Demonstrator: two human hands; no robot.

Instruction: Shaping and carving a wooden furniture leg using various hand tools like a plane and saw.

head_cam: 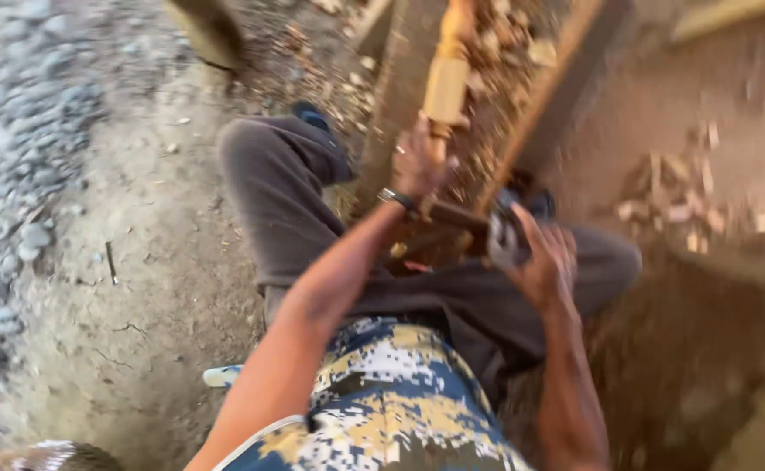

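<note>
A turned piece of pale wood [445,83] runs away from me between two wooden beams. My left hand [417,166], with a band at the wrist, rests against the lower end of that piece. My right hand [541,262] is closed around the grey handle of a tool [497,234], whose dark shaft points toward the wood. The picture is blurred, so the tool's tip is hard to make out. My legs in dark trousers [286,192] are spread on either side of the work.
Wooden beams [566,78] frame the piece. Wood chips and shavings [670,196] lie on the dirt to the right. Gravel [16,157] covers the ground at the left. A light sandal [223,375] lies by my hip.
</note>
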